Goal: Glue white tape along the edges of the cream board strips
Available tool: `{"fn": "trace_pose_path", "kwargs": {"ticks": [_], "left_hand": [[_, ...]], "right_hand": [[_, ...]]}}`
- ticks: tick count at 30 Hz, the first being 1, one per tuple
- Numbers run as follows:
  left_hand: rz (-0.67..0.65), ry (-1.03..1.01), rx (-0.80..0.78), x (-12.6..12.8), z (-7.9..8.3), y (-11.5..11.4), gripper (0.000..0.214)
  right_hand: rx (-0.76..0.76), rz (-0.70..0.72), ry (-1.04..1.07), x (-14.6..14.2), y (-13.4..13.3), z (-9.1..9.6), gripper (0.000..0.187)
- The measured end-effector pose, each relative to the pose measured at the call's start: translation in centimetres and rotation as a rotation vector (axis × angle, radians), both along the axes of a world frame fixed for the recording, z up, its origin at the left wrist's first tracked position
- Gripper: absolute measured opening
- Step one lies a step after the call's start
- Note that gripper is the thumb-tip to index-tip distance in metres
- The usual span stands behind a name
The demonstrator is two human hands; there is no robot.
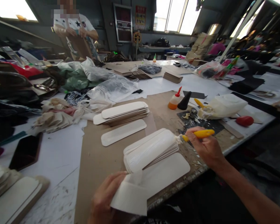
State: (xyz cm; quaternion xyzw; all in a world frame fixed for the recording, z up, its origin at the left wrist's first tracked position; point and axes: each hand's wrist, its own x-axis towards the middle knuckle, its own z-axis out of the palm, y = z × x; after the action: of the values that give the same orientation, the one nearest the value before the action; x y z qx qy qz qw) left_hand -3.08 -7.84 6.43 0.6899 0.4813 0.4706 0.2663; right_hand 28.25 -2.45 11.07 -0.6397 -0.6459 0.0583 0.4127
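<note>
Gleaming, one white strip (151, 150) separates right fingers (194, 140) gripping a brush (204, 134) from left fingers (110, 183) pinching sheeting (132, 197).

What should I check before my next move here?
1. Yellow-handled brush gripped: ok, in the right hand.
2. White strip flat: not ok, bent in the left hand.
3. Fanned stack coated to every edge: cannot tell; its top piece looks glossy.
4. Red-tipped squeeze bottle upright: ok.
5. Single white piece clear of the neighboring stack: ok, lying apart.
</note>
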Motion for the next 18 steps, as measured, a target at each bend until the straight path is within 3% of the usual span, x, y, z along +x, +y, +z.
{"fn": "trace_pose_path", "kwargs": {"ticks": [3,6,11,14,16,18], "left_hand": [[0.198,-0.502,-0.512,1.1,2.6,-1.0,0.034],[0.175,-0.755,-0.829,2.4,3.9,-1.9,0.042],[0.006,-0.897,-0.965,5.2,4.7,-2.7,0.048],[-0.031,-0.934,-0.943,6.2,4.5,-2.8,0.048],[-0.035,-0.974,-0.897,6.4,4.1,-2.9,0.047],[-0.034,-0.976,-0.880,6.3,3.7,-3.0,0.046]], "right_hand": [[-0.064,0.124,0.105,-1.5,-0.7,1.4,0.033],[-0.218,0.342,0.224,-4.4,-1.7,2.3,0.036],[-0.568,0.674,0.341,-10.0,-3.1,1.9,0.026],[-0.768,0.798,0.524,-11.9,-3.5,1.4,0.021],[-0.782,0.850,0.576,-12.2,-3.7,1.2,0.017],[-0.694,0.861,0.528,-12.1,-3.8,1.2,0.014]]}}
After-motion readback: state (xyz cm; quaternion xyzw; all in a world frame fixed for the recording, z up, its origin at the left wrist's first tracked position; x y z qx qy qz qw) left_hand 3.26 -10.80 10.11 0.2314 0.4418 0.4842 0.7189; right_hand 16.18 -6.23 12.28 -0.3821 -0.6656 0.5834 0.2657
